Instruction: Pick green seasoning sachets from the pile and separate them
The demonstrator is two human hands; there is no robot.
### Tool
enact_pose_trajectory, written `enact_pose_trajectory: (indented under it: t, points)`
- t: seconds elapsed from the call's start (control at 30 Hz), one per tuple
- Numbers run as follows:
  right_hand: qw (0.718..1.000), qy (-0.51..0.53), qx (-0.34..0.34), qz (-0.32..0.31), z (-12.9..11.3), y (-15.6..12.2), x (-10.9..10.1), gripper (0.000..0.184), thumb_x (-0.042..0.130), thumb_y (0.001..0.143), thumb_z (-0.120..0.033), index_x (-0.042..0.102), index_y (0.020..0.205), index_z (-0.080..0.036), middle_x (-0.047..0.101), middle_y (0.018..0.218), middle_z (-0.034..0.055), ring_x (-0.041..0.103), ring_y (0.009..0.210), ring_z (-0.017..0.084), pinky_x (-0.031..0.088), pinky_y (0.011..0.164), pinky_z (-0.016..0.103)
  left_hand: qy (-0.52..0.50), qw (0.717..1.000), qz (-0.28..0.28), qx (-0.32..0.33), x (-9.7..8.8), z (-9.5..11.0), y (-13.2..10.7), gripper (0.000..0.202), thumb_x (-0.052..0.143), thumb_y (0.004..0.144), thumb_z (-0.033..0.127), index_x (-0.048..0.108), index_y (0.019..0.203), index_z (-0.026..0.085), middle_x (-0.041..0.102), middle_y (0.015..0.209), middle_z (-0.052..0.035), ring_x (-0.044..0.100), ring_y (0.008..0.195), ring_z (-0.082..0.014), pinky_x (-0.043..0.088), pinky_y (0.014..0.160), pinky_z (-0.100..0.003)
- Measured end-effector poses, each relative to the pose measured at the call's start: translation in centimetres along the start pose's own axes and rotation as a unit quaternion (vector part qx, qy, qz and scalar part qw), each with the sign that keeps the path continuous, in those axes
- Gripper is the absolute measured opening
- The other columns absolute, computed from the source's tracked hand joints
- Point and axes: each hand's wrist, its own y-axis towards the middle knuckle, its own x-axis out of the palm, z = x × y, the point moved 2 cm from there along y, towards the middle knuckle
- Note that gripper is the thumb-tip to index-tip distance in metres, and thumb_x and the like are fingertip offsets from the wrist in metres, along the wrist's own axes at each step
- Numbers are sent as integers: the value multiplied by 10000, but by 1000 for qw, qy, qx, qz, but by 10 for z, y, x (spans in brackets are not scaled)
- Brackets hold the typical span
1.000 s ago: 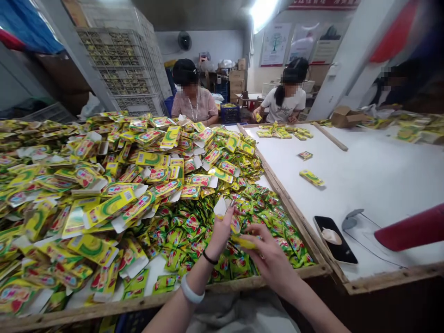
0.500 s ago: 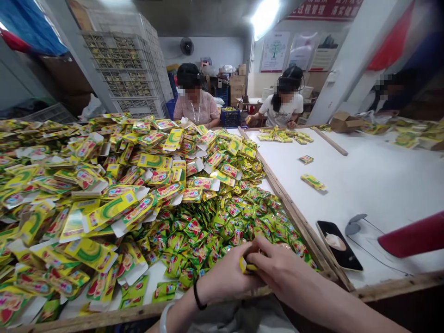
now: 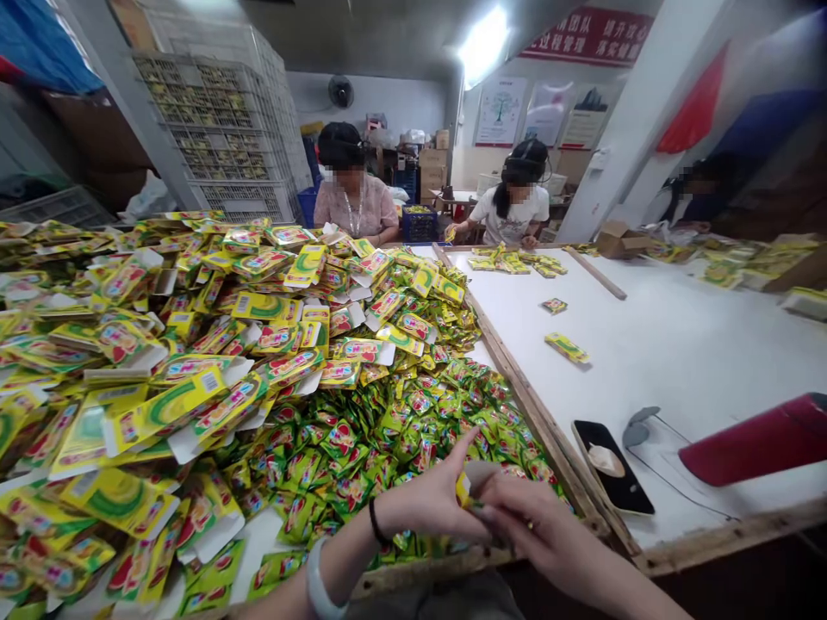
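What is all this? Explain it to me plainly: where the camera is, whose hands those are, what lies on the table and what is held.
There is no machine here. A person works with bare hands, and the one camera sits on that person's head, looking forward and down. The left hand, with a bracelet on its wrist, and the right hand meet at the near edge and together grip a small yellow carton. In front of them lies a heap of green sachets. Beyond it and to the left is a big pile of flat yellow cartons. A wooden rail separates all this from a white table, where a phone and a red cylinder lie. A person in a pink top and a person in a white top sit at the far end.
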Motion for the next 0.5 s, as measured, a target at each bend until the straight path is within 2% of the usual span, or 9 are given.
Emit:
enact_pose_trajectory:
  t: [0.07, 0.1, 0.17, 0.2, 0.23, 0.27, 0.33, 0.4, 0.5]
  points:
    - [992, -74, 17, 104, 25, 6, -33, 257, 408, 927, -310, 572, 765, -195, 612, 768, 29, 563, 691, 147, 436, 633, 243, 106, 992, 59, 45, -22, -4, 19, 989, 733, 661, 298, 120, 1434, 233, 568, 1184, -92, 584, 1014, -196, 470, 858, -301]
    - [975, -123, 43, 181, 39, 11, -52, 253, 415, 923, -337, 587, 806, -194, 621, 768, 31, 557, 641, 147, 433, 601, 251, 177, 975, 119, 56, -36, -8, 28, 861, 689, 712, 326, 206, 1418, 234, 536, 1248, -96, 546, 1100, -204, 442, 926, -311]
    - [918, -249, 98, 294, 65, 27, -82, 267, 441, 904, -395, 610, 938, -192, 651, 899, 64, 566, 614, 165, 435, 579, 284, 297, 919, 259, 30, -61, -20, 45, 621, 564, 806, 310, 330, 1370, 201, 458, 1347, -119, 413, 1261, -233, 316, 1066, -375]
    - [889, -305, 131, 316, 75, 38, -90, 313, 443, 897, -414, 581, 1064, -188, 621, 1068, 100, 598, 745, 203, 455, 630, 308, 325, 897, 300, 7, -71, -28, 51, 595, 534, 813, 268, 339, 1365, 160, 418, 1378, -152, 328, 1320, -266, 235, 1105, -431]
    - [874, -338, 161, 308, 83, 52, -91, 377, 423, 902, -423, 535, 1158, -171, 563, 1192, 135, 590, 903, 242, 466, 695, 330, 338, 883, 325, -14, -78, -35, 57, 607, 522, 804, 222, 328, 1367, 110, 384, 1397, -190, 248, 1357, -300, 168, 1117, -480]
    - [875, -352, 186, 276, 90, 68, -85, 405, 383, 917, -419, 511, 1189, -148, 532, 1233, 155, 555, 1012, 258, 460, 775, 348, 341, 877, 337, -30, -82, -43, 60, 635, 510, 792, 179, 295, 1377, 59, 350, 1409, -230, 188, 1375, -327, 134, 1114, -512]
    - [892, -347, 191, 218, 98, 101, -57, 382, 359, 924, -426, 587, 1063, -152, 592, 1140, 143, 531, 1065, 248, 420, 886, 353, 351, 865, 356, -48, -84, -55, 62, 648, 457, 802, 131, 227, 1393, 1, 313, 1419, -268, 168, 1381, -329, 165, 1105, -501]
    - [904, -340, 196, 171, 102, 131, -18, 403, 421, 884, -488, 630, 973, -155, 576, 1193, 154, 463, 1170, 290, 349, 974, 406, 354, 861, 362, -49, -83, -62, 58, 565, 367, 845, 115, 255, 1390, 16, 347, 1411, -248, 265, 1357, -284, 241, 1091, -432]
    - [909, -324, 226, 131, 108, 157, 33, 545, 490, 823, -549, 600, 1093, -88, 437, 1358, 216, 275, 1310, 383, 155, 1060, 524, 350, 871, 344, -36, -86, -67, 46, 425, 352, 867, 129, 493, 1268, 136, 552, 1271, -147, 506, 1191, -225, 359, 1020, -344]
